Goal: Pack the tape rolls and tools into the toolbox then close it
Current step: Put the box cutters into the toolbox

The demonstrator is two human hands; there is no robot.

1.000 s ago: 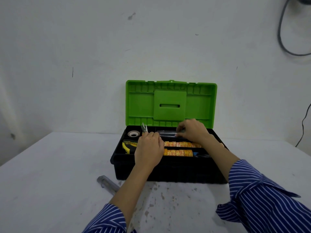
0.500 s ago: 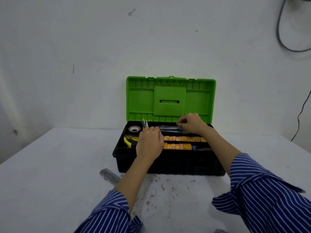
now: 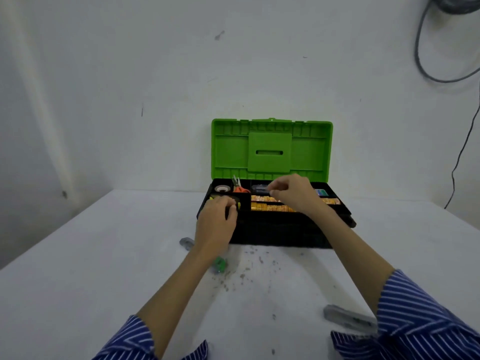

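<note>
From the head view, the toolbox stands on a white matte table, near the wall. Its body is black plastic, and its lid is bright green plastic with ribs, standing open and upright. A black tray with compartments sits in the top of the box. In the back left compartment lies a small tape roll, flat, and beside it are pliers with orange handles. Two rows of yellow-orange tape rolls fill the long front compartments. At the right end I see a small blue and green thing, too blurred to name.

The left hand rests over the front left compartment, with fingers curled on a yellow and black tool. The right hand pinches a dark, shiny cylinder in the back compartment.

On the table lie a grey flat piece, a small green object and a grey long bar. Dark crumbs are scattered before the box.
</note>
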